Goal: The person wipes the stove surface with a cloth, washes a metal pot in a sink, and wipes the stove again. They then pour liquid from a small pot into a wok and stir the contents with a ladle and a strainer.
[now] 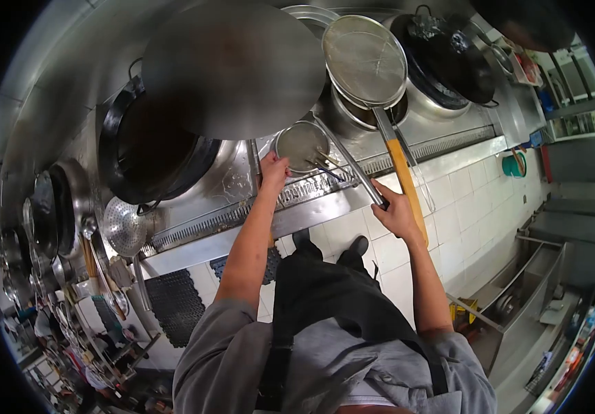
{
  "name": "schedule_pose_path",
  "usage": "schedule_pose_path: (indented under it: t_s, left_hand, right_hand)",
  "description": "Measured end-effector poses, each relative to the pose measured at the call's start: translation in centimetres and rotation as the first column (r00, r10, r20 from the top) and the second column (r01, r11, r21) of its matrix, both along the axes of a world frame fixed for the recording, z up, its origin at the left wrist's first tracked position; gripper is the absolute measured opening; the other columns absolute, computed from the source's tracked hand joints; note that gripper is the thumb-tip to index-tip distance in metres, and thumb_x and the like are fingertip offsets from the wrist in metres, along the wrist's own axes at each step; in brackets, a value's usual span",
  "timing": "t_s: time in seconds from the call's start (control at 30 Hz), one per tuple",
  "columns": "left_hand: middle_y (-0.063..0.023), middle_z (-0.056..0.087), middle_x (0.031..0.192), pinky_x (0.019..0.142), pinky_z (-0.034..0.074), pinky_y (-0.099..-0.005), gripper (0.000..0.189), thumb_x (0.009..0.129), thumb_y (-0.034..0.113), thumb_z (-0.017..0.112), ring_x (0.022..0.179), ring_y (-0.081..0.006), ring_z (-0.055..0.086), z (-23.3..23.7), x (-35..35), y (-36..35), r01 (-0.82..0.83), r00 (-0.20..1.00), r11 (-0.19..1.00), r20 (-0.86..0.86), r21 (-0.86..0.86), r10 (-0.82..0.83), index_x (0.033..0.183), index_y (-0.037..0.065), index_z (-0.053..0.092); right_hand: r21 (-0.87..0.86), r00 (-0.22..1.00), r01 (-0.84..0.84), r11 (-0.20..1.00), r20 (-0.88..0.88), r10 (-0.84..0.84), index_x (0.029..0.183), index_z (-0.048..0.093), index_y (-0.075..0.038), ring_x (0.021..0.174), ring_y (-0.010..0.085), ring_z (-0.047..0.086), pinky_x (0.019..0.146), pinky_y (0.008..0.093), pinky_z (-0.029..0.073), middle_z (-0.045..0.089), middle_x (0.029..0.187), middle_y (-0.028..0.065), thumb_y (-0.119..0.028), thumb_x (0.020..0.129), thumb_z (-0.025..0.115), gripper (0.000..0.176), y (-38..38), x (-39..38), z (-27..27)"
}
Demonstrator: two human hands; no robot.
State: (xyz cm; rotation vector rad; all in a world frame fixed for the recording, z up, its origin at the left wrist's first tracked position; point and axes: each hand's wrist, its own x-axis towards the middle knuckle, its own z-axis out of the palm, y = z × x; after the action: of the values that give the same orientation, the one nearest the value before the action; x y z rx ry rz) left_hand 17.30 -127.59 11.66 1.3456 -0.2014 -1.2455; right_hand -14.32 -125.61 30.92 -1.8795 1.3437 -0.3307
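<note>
My left hand (275, 170) is closed at the near left rim of a small round metal container (302, 146), where several thin utensils lean. What its fingers pinch is too small to tell. My right hand (395, 212) is wrapped round the dark end of a long metal handle (353, 162), which slants up and left across the stove. Beside it runs the yellow handle (404, 176) of a round mesh strainer (364, 58). That strainer rests over a metal pot (356, 117).
A large blurred dark round shape (235, 69) hangs close at the top. Black woks sit at the left (149, 148) and the right (449, 58). A perforated ladle (125, 224) lies by the grated drain (201, 225). A metal rack stands at the lower right.
</note>
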Motion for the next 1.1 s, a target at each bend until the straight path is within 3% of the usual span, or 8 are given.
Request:
schedule_pose_path:
  t_s: [0.27,0.3,0.4,0.47,0.67,0.8,0.87,1.1]
  left_hand:
    - [-0.0035,0.049,0.064,0.039,0.044,-0.0309,0.020,0.072,-0.005,0.061,0.044,-0.0145,0.047,0.7,1.0,3.0,-0.055,0.996,0.998,0.070,0.024,0.053,0.073,0.008,0.047]
    - [-0.0034,0.050,0.065,0.039,0.045,-0.0309,0.019,0.072,-0.005,0.061,0.045,-0.0145,0.048,1.3,1.4,3.7,-0.059,0.993,0.998,0.103,0.038,0.055,0.074,0.008,0.048]
    - [-0.0026,0.050,0.064,0.042,0.046,-0.0300,0.015,0.074,-0.003,0.060,0.049,-0.0141,0.052,6.0,1.6,5.6,-0.114,0.988,0.992,0.113,0.050,0.108,0.074,0.008,0.050]
    - [-0.0016,0.050,0.063,0.044,0.047,-0.0284,0.015,0.073,-0.003,0.061,0.050,-0.0128,0.052,8.1,2.8,7.0,-0.065,0.988,0.998,0.141,0.023,0.061,0.073,0.008,0.050]
    - [0.0003,0.049,0.064,0.041,0.038,-0.0224,0.017,0.070,-0.005,0.057,0.047,-0.0078,0.043,18.3,2.7,10.2,0.014,0.966,1.000,0.257,0.005,-0.014,0.073,0.009,0.048]
    - [0.0009,0.050,0.065,0.041,0.037,-0.0206,0.019,0.070,-0.005,0.057,0.047,-0.0060,0.041,23.4,0.4,11.2,0.031,0.973,0.999,0.230,-0.025,-0.025,0.073,0.010,0.045]
    - [0.0013,0.050,0.067,0.042,0.036,-0.0194,0.020,0.070,-0.005,0.056,0.048,-0.0055,0.040,25.0,-1.1,11.7,0.035,0.978,0.998,0.207,-0.053,-0.023,0.074,0.011,0.045]
    - [0.0011,0.052,0.071,0.046,0.040,-0.0204,0.015,0.074,-0.004,0.054,0.053,-0.0072,0.046,28.7,-12.9,9.7,0.166,0.961,0.979,0.243,-0.118,-0.133,0.074,0.010,0.048]
  right_hand:
    - [-0.041,0.998,0.009,0.999,0.061,-0.007,0.134,0.054,-0.007,0.053,0.0260,0.055,0.059,0.0355,0.047,0.062,0.073,0.0224,-0.005,0.076,0.066,0.059,-0.2,-0.8,-3.8]
    - [0.048,0.999,-0.008,0.999,-0.044,0.010,0.135,0.052,-0.007,0.064,0.0323,0.061,0.066,0.0387,0.050,0.065,0.087,0.0246,-0.003,0.076,0.065,0.060,-0.2,-1.1,-4.6]
    - [-0.191,0.986,-0.024,0.981,0.157,0.055,0.140,0.046,-0.010,0.061,0.0298,0.059,0.064,0.0389,0.049,0.063,0.078,0.0216,-0.003,0.078,0.064,0.065,1.0,-2.4,-11.0]
    - [-0.229,0.998,-0.045,0.972,0.033,0.054,0.143,0.040,-0.013,0.077,0.0371,0.062,0.073,0.0445,0.050,0.063,0.087,0.0219,-0.006,0.081,0.063,0.066,1.6,-2.8,-13.7]
    - [-0.100,0.999,-0.051,0.994,-0.008,0.050,0.141,0.041,-0.011,0.089,0.0399,0.059,0.079,0.0470,0.049,0.054,0.106,0.0234,-0.019,0.089,0.060,0.056,3.6,-4.2,-14.4]
    - [-0.498,0.998,0.048,0.866,0.064,-0.019,0.136,0.045,-0.006,0.095,0.0405,0.058,0.087,0.0471,0.047,0.058,0.104,0.0241,-0.017,0.086,0.060,0.053,9.2,-12.1,-16.6]
    - [0.104,0.989,-0.004,0.995,-0.147,0.019,0.130,0.051,-0.004,0.100,0.0405,0.057,0.089,0.0472,0.046,0.059,0.108,0.0233,-0.019,0.085,0.060,0.048,12.4,-19.2,-15.2]
    - [0.251,0.873,0.323,0.913,-0.453,-0.184,0.097,0.067,-0.001,0.104,0.0380,0.061,0.091,0.0437,0.050,0.066,0.106,0.0228,-0.020,0.077,0.063,0.029,32.8,-50.6,-26.2]
